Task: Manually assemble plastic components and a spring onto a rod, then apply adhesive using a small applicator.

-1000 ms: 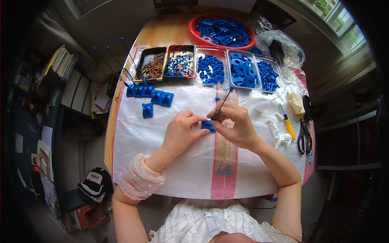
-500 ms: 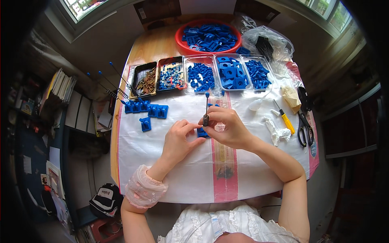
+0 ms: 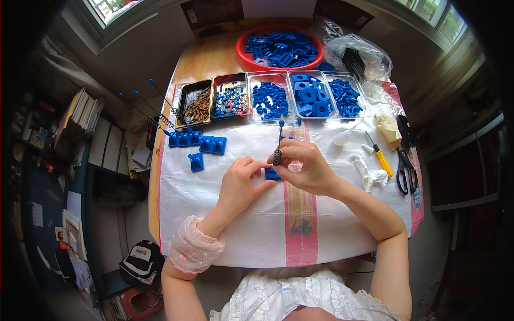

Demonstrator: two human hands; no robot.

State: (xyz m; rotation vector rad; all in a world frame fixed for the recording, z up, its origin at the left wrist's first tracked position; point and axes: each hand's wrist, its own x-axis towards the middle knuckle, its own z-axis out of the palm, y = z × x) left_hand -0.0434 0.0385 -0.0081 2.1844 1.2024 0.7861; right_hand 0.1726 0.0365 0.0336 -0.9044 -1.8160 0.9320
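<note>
My right hand [image 3: 309, 170] pinches a black coil spring [image 3: 277, 157] between thumb and fingertips. From the coil a thin rod rises, nearly upright, to a blue tip [image 3: 281, 123]. Just under it, my left hand [image 3: 243, 184] grips a blue plastic base [image 3: 272, 174] at the table, thumb and index finger at its edges. The fingers hide much of this base, and I cannot tell whether the spring sits in it. To the left stand several blue bases [image 3: 212, 145], some with spring rods [image 3: 155, 122], plus a single blue base [image 3: 196, 162].
Along the back run trays of brass-coloured screws [image 3: 198, 105], small mixed hardware [image 3: 230, 100] and blue plastic parts [image 3: 308, 96]. Behind them is a red basin [image 3: 241, 56] heaped with blue parts. At right lie a yellow-handled screwdriver [image 3: 383, 163], black scissors [image 3: 407, 174] and crumpled white plastic [image 3: 369, 174].
The whole view has shifted slightly. The rod in my right hand leans a little more to the right at its top; both hands keep their grips.
</note>
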